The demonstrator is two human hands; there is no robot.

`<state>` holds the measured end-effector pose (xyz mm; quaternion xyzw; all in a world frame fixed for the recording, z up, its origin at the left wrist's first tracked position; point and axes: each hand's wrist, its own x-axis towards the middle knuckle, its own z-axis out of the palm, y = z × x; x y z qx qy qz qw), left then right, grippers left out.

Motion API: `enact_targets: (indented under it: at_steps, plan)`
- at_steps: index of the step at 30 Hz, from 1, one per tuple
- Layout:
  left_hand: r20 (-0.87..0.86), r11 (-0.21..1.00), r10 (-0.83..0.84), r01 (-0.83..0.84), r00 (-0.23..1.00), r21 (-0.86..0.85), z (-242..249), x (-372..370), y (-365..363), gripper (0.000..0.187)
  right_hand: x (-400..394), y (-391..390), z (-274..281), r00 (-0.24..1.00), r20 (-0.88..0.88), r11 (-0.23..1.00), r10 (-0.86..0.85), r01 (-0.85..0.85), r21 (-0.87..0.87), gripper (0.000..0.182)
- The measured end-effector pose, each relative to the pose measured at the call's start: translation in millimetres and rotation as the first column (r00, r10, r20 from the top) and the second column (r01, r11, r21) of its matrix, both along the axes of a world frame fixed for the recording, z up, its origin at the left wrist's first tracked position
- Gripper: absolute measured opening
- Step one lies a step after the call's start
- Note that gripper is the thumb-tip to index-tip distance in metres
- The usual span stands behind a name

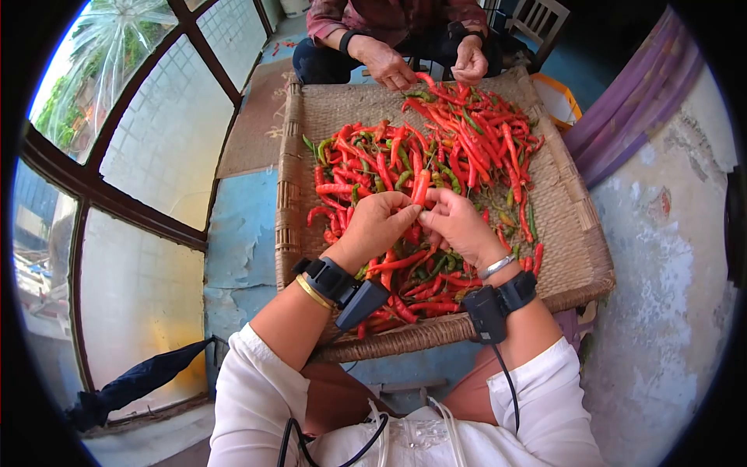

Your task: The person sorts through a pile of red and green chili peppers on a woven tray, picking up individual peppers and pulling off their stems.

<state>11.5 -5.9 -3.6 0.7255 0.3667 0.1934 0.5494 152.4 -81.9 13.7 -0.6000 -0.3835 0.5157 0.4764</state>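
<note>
"Peppers (475,144), mostly bright red, heaped over that woven tray (572,233). Which one is being handled?"

"That orange-red pepper (421,187), between the two hands, just above the pile. It's smooth and shiny, plumper than many around it, and it points away from the person in the white sleeves (537,381)."

"How are the fingers on it?"

"The left hand (379,226) has thumb and fingertips pinched at its near end. The right hand (461,224) meets them from the other side, thumb and fingers gripping that same end. I can't tell if the stem is there; the fingertips cover it."

"And the rest of the heap?"

"Glossy and slim, some curled like hooks, others long and fairly straight. Some are green, like that thin green pepper (531,222) near the heap's right edge."

"Someone's opposite, too."

"Yes, in a patterned red shirt (389,17), at the tray's far edge. The co-worker's right hand (387,66) has its fingers at one end of a red pepper (426,79). The co-worker's left hand (469,61) is over the heap, and I can't tell whether it grips anything."
</note>
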Motion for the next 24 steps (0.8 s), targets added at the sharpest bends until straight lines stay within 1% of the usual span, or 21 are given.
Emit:
enact_targets:
  at_steps: [1,2,3,4,5,6,7,8,9,10,11,12,13,15,16,17,19,20,22,23,24]
  plan:
    - [0.000,1.000,0.000,0.000,1.000,-0.004,-1,-2,1,0.015,3,1,-1,1.000,0.000,1.000,0.000,0.000,-0.004,0.021]
    - [-0.010,0.994,-0.053,0.054,0.999,0.092,-2,-4,1,0.018,9,3,-2,0.983,-0.184,0.999,0.017,-0.023,-0.027,0.019]
    - [-0.024,0.977,-0.103,0.105,0.994,0.187,-3,-5,1,0.021,12,4,-4,0.931,-0.363,0.998,0.031,-0.050,-0.046,0.017]
    - [-0.024,0.977,-0.100,0.102,0.995,0.185,-1,-6,2,0.021,12,6,-6,0.945,-0.328,0.999,0.004,-0.019,-0.042,0.015]
    - [-0.065,0.952,-0.191,0.201,0.979,0.232,3,-6,3,0.022,13,7,-6,0.944,-0.329,0.999,0.006,-0.021,-0.044,0.015]
    - [-0.112,0.914,-0.281,0.301,0.953,0.271,5,-7,3,0.024,16,8,-5,0.972,-0.233,0.998,0.012,-0.027,-0.062,0.015]
    - [-0.114,0.915,-0.282,0.302,0.953,0.269,5,-7,2,0.024,20,8,-3,0.991,-0.135,0.997,0.019,-0.030,-0.077,0.016]
    - [-0.086,0.966,-0.184,0.196,0.979,0.167,5,-5,0,0.026,26,9,2,0.998,-0.063,0.997,-0.009,0.004,-0.080,0.016]
    - [-0.069,0.995,-0.080,0.084,0.994,0.061,6,-5,0,0.029,33,9,8,0.996,-0.070,0.997,-0.059,0.056,-0.044,0.017]
    - [-0.069,0.995,-0.079,0.083,0.994,0.063,4,-5,2,0.029,43,9,7,0.975,-0.178,0.989,-0.131,0.140,0.039,0.017]
    - [0.010,1.000,-0.007,0.007,1.000,-0.026,1,-5,5,0.030,49,10,6,0.938,-0.289,0.966,-0.191,0.232,0.112,0.017]
    - [0.082,0.991,0.071,-0.061,0.994,-0.121,-1,-6,6,0.031,49,11,10,0.838,-0.404,0.902,-0.367,0.427,0.065,0.018]
    - [0.080,0.991,0.070,-0.060,0.994,-0.120,0,-7,7,0.031,49,11,6,0.837,-0.406,0.902,-0.368,0.428,0.065,0.018]
    - [0.157,0.980,0.073,-0.041,0.985,-0.194,5,-7,9,0.032,51,10,-5,0.913,-0.262,0.949,-0.314,0.308,-0.063,0.027]
    - [0.205,0.971,0.103,-0.053,0.973,-0.235,5,-5,8,0.030,42,9,-2,0.978,-0.143,0.987,-0.151,0.142,-0.072,0.034]
    - [0.206,0.971,0.102,-0.053,0.973,-0.232,6,-2,6,0.030,29,7,-2,1.000,0.016,1.000,0.007,-0.006,-0.026,0.035]
    - [0.190,0.950,0.134,-0.071,0.973,-0.304,10,-2,3,0.030,6,5,-13,0.968,0.190,0.982,0.163,-0.177,0.062,0.029]
    - [0.182,0.970,0.086,-0.041,0.980,-0.241,12,-3,3,0.026,-2,6,-14,0.967,0.178,0.977,0.184,-0.200,0.074,0.029]
    - [0.235,0.982,0.089,-0.047,0.968,-0.181,-1,-2,4,0.024,-11,6,-14,0.982,0.104,0.986,0.157,-0.162,0.046,0.023]
    - [0.274,0.988,0.080,-0.039,0.958,-0.150,-5,-2,5,0.024,-12,6,-13,0.982,0.102,0.984,0.161,-0.168,0.059,0.023]
    - [0.304,0.971,0.118,-0.046,0.945,-0.233,3,-1,2,0.024,-10,7,-11,0.989,0.094,0.992,0.115,-0.120,0.042,0.022]
